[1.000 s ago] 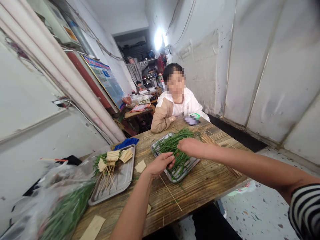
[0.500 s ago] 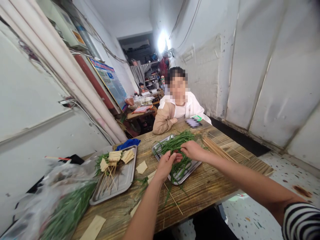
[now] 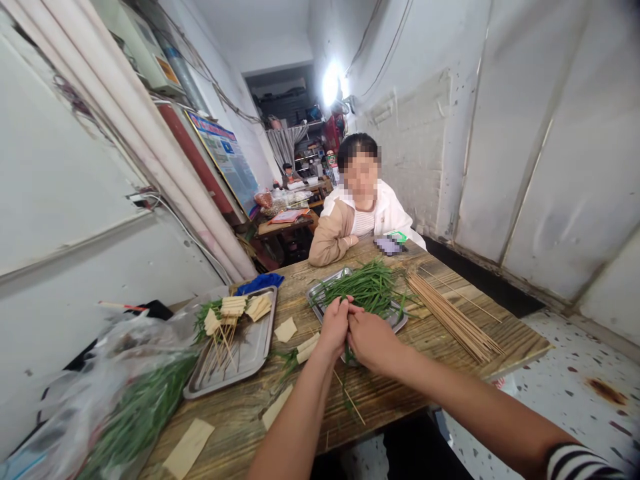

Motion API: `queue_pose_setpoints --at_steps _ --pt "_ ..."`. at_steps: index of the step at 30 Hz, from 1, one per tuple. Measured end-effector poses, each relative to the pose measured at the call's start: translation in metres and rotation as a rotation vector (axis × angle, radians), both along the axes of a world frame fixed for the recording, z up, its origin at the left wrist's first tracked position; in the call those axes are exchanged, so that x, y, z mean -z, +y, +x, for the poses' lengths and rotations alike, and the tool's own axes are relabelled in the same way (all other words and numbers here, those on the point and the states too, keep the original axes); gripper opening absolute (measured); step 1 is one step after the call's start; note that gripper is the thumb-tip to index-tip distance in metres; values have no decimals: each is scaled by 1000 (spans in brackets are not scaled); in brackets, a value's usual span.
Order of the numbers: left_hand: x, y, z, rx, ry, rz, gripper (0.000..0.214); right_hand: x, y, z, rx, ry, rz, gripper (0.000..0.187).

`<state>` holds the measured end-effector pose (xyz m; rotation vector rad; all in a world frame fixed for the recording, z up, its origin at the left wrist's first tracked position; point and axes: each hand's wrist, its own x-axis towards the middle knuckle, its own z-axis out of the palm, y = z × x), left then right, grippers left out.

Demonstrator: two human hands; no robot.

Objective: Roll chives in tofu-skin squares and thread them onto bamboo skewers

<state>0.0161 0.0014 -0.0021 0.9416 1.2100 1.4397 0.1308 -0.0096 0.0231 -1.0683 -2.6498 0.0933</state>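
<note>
My left hand (image 3: 334,330) and my right hand (image 3: 374,341) meet over the near side of a metal tray (image 3: 401,325). Their fingers are closed around a small bunch of green chives, with ends hanging below; the fingertips partly hide it. More cut chives (image 3: 367,285) lie heaped in the tray behind them. Left of my left hand, a rolled pale tofu sheet (image 3: 307,348) lies on the wooden table, partly behind my wrist. A single wooden skewer (image 3: 354,402) rests under my forearms. Flat pale tofu sheets (image 3: 285,330) lie nearby.
At left, another metal tray (image 3: 255,357) bears skewered tofu rolls (image 3: 233,307) with greens. A plastic bag of long greens (image 3: 135,407) lies at the table's left edge. Bamboo skewers (image 3: 453,319) are piled at right. Across the table (image 3: 425,380) sits a person (image 3: 333,230), arms on its edge.
My hands have come together and drawn back toward me, off the chive heap, with a small bunch between them. More of the skewer pile now shows.
</note>
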Motion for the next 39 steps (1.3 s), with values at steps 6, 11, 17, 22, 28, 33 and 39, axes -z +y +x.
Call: queue_pose_setpoints --at_steps 6,11,17,22,28,33,39 --pt "-29 -25 -26 390 66 -166 42 -34 29 28 -319 132 57 38" --pt "-51 -59 -50 699 60 -257 44 -17 14 9 -546 71 235 39" --pt "-54 -113 -85 730 -64 -335 37 -13 -42 -19 -617 38 439 26" --pt "-47 -156 -109 611 -85 -367 34 -4 -66 -50 -716 95 392 25" --pt "-13 -182 -135 222 329 -304 30 32 -55 -92 -809 116 131 21" --pt "34 -189 -140 -193 688 -69 14 65 -46 -112 -790 86 -18 17" --pt "72 -202 -128 -317 717 88 21 78 -39 -106 -854 17 58 18"
